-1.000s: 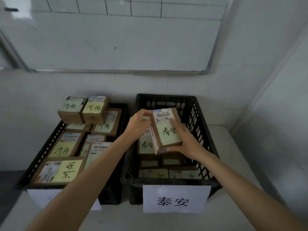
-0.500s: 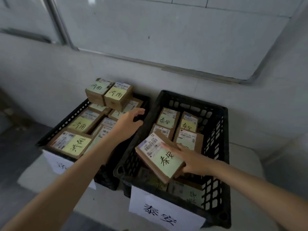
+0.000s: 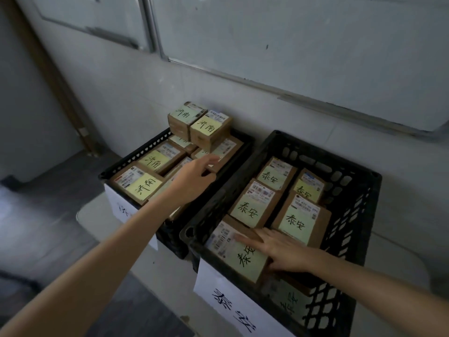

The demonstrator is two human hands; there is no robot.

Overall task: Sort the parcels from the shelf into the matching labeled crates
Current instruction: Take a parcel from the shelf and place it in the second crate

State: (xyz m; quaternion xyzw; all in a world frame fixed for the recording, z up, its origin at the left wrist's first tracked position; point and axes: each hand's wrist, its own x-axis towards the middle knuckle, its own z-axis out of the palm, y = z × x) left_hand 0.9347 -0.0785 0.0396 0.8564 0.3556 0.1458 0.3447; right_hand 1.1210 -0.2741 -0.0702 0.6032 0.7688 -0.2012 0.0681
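Observation:
A brown parcel (image 3: 243, 259) with a pale green note and a barcode label lies tilted at the front of the right black crate (image 3: 364, 215). My right hand (image 3: 281, 251) rests on it, fingers flat on top and thumb at its right edge. Several parcels with the same handwritten note (image 3: 252, 207) fill that crate, which carries a white paper label (image 3: 230, 302) on its front. My left hand (image 3: 194, 176) hovers open over the left black crate (image 3: 136, 154), holding nothing. That crate is full of parcels with yellow notes (image 3: 150, 161).
Two small parcels (image 3: 206, 127) are stacked high at the back of the left crate. Both crates stand on a light table (image 3: 92, 215) against a grey wall with a whiteboard (image 3: 315, 45) above. Dark floor lies to the left.
My right hand has lowered the parcel from mid-air down into the front of the right crate. My left hand let go of it and moved left over the left crate. The view has swung left.

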